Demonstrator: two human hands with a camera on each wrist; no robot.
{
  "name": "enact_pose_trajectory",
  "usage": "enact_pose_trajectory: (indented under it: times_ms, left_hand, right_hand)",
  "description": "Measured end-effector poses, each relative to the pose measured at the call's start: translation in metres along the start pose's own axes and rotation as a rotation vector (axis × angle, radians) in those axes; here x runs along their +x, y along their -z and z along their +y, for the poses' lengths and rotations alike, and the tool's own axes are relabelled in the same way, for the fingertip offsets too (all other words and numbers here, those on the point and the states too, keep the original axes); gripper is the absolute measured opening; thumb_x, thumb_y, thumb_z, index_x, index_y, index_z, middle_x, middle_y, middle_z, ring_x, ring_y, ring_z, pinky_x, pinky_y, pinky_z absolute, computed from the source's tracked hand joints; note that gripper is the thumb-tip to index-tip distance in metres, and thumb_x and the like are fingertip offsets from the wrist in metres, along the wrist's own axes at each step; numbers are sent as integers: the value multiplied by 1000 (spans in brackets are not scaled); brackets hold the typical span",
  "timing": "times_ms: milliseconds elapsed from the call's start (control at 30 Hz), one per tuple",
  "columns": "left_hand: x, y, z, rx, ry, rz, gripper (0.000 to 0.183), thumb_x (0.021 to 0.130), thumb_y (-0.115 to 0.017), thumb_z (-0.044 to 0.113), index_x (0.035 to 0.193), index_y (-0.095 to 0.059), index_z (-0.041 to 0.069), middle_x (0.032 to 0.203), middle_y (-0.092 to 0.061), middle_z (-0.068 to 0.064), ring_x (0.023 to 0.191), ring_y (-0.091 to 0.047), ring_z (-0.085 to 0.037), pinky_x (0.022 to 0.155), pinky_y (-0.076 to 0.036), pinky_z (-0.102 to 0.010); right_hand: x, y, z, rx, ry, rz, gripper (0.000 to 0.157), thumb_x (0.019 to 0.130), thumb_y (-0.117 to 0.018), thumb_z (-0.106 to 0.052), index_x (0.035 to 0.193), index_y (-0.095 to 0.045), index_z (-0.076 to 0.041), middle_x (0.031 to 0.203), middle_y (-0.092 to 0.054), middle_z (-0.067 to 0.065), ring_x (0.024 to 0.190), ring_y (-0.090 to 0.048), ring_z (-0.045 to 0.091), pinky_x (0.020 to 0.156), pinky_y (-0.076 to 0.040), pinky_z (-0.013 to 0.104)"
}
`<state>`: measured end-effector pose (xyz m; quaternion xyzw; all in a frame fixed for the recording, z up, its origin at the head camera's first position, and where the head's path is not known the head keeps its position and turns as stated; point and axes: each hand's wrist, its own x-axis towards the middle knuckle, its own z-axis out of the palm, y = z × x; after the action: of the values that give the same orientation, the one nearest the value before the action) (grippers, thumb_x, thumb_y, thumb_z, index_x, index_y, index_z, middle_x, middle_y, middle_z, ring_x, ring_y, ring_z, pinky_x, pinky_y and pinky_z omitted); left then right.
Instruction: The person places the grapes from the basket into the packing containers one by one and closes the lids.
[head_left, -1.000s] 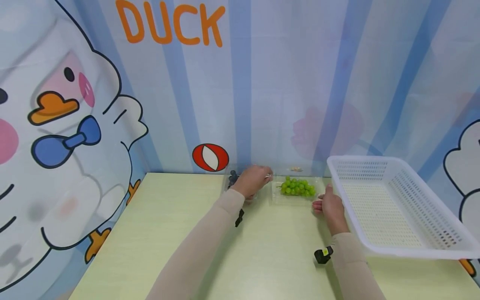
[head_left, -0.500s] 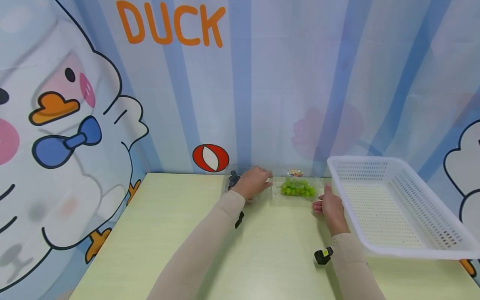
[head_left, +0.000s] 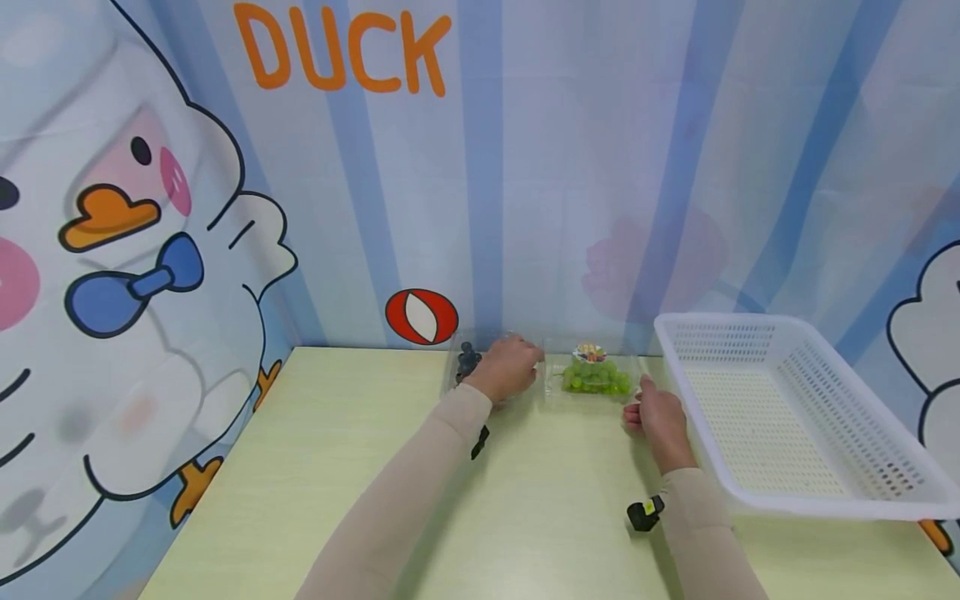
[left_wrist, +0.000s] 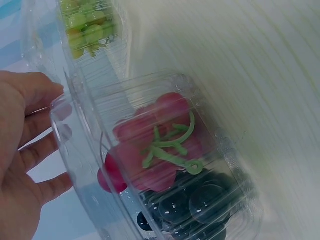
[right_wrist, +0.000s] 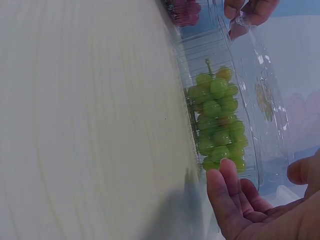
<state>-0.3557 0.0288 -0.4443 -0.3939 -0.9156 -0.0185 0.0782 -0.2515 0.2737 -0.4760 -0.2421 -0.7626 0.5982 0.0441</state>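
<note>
Green grapes (head_left: 596,379) lie in a clear plastic box whose hinged lid (right_wrist: 267,90) leans partly lowered. At that lid's near-left corner, my left hand (head_left: 508,367) has its fingers bent and pinches the plastic edge. Around the box's other end is my right hand (head_left: 660,417). Its fingers (right_wrist: 227,192) reach along the box's side, while the thumb (right_wrist: 300,171) stays apart, close to the lid edge. Below my left hand, a second clear box holds red grapes (left_wrist: 155,135) and dark grapes (left_wrist: 197,205); in the head view the hand covers most of it.
A white perforated basket (head_left: 686,417) stands to the right, close beside my right hand. The pale tabletop (head_left: 337,450) reaches back to a printed curtain (head_left: 555,183) just behind the boxes.
The green grapes' lid has tilted forward and down, so its round label has come into view over the grapes. Both hands have shifted only slightly.
</note>
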Motion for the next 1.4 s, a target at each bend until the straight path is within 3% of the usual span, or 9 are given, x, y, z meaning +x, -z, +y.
enact_pose_trajectory:
  times_ms: [200,400,700,1033,1400]
  left_hand:
    - [0,-2,0,4,-9,-1,27,100,-63,14,125,-73,14,119,-73,-1,112,-64,-23,98,-53,-40]
    - [0,3,2,-16,21,-35,26,101,-62,13,125,-73,16,120,-73,0,116,-61,-23,107,-47,-46]
    - [1,5,3,-28,41,-63,25,102,-62,14,123,-75,18,120,-73,2,119,-59,-22,111,-42,-54]
    - [1,8,0,-66,32,-95,28,103,-58,11,125,-75,19,126,-71,3,127,-55,-24,116,-33,-61]
    - [-2,11,-2,-106,44,-166,37,103,-55,5,134,-69,19,137,-66,3,132,-51,-25,117,-26,-65]
  right_hand:
    - [-2,-2,1,33,-10,-1,57,108,-38,-40,129,-52,11,74,-68,1,60,-66,6,65,-59,26]
    - [0,-4,3,31,7,6,49,105,-41,-29,129,-53,12,77,-69,1,63,-65,4,67,-59,25]
    - [4,-5,4,11,13,4,49,106,-39,-27,128,-56,13,81,-71,4,63,-66,5,67,-59,26]
    - [11,-6,3,101,-10,-40,50,106,-35,-20,136,-45,19,69,-64,-4,56,-63,2,61,-58,21]
    - [9,-7,1,139,-57,-66,49,106,-34,-19,139,-42,16,73,-65,-1,58,-63,4,62,-59,24]
